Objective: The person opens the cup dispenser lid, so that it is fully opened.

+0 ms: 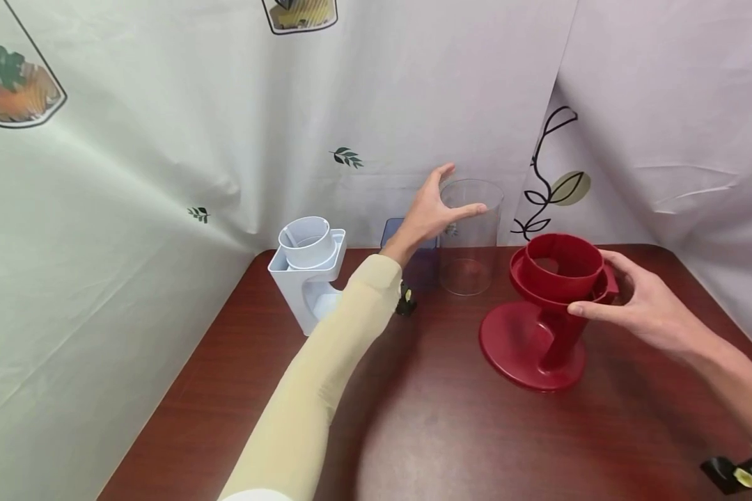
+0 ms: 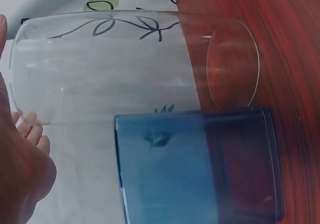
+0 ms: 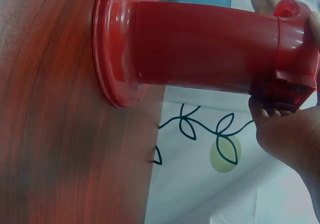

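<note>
A tall clear cylinder [image 1: 470, 236] stands upright at the back of the table. Around its top my left hand [image 1: 431, 212] is spread, with the thumb across the near side and the fingers beyond the rim; whether they touch it I cannot tell. Right beside the cylinder is a translucent blue container [image 2: 170, 169], partly hidden by my left arm in the head view. My right hand [image 1: 648, 303] grips the cup-shaped top of a red stand [image 1: 554, 341], thumb at the front and fingers behind. In the right wrist view the red column [image 3: 200, 46] rises from a round base.
A white stand [image 1: 291, 296] with a round cup in its top stands at the left, partly behind my left sleeve [image 1: 326, 376]. The brown table [image 1: 451, 417] meets a white printed cloth [image 1: 388, 90] along its back and sides.
</note>
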`<state>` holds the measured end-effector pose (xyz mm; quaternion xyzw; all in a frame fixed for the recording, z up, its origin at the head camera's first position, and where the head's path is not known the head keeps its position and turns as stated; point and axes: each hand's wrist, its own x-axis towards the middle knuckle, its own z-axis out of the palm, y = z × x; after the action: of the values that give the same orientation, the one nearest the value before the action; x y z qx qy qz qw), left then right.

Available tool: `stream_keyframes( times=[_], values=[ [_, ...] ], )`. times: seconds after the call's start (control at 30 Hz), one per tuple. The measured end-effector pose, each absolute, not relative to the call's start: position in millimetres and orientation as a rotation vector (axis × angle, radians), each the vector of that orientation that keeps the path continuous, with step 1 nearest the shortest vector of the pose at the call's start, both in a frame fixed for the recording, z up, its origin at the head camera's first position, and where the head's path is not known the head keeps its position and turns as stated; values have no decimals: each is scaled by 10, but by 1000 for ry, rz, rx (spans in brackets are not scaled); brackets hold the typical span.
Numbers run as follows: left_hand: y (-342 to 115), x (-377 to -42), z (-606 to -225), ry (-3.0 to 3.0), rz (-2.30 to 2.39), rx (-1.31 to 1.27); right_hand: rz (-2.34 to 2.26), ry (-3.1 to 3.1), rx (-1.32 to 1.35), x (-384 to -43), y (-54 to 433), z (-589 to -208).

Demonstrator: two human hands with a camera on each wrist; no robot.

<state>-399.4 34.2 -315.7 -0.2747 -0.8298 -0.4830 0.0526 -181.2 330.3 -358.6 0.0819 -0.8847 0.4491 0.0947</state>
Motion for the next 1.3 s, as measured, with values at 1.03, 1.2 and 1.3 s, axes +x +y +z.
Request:
stream_keyframes(
  times=[1.03,1.2,1.3],
  values=[
    [-247,-3175,-2866,-2450,-1569,-885,1351,-2649,198,-2102,3504,-3571],
    [-432,-3033,-2899,-2446,-1588,-924,1348,-2667,157,-2112,3516,-3564],
    [-544,-2962,-2929,-2457,-1596,-942,1334,-2685,144,-2118,3531,-3569]
  ],
)
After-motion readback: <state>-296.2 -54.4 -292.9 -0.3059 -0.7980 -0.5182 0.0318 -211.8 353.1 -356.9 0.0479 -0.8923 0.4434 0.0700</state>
